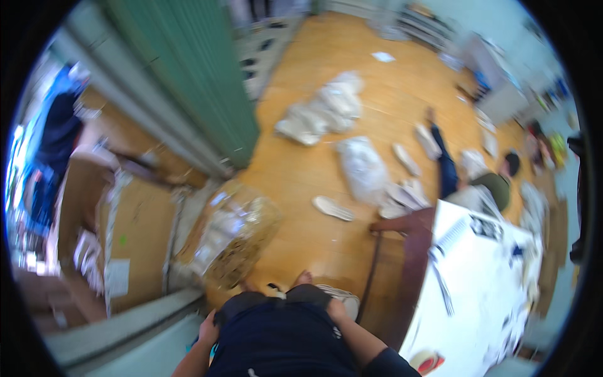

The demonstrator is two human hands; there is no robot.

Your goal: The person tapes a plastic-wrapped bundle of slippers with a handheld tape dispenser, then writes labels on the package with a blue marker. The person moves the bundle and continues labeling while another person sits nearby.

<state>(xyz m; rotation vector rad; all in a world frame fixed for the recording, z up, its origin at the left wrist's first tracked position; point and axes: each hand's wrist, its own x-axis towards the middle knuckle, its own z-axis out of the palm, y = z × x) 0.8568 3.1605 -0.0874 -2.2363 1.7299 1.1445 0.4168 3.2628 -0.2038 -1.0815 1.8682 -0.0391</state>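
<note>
At the lower middle, my left hand (208, 328) rests against the left side of my dark grey shorts (242, 305). Against their other side lies my right hand (337, 310). Blur and the cloth hide the fingers of both, so whether they grip the fabric does not show. My dark blue shirt (276, 339) fills the space between my arms. Just ahead of my bare feet, to the left, is a cardboard box with clear plastic wrap (235, 232). A whitish rounded thing (342, 300) is partly hidden beside my right leg.
A white-topped table (465, 295) at right carries a tape roll (427, 362). Beyond it a person (493, 188) sits on the floor among pale shoe-shaped pieces (333, 208). Plastic bags (363, 169) lie ahead. A green folding door (188, 75) and large carton (138, 239) stand left.
</note>
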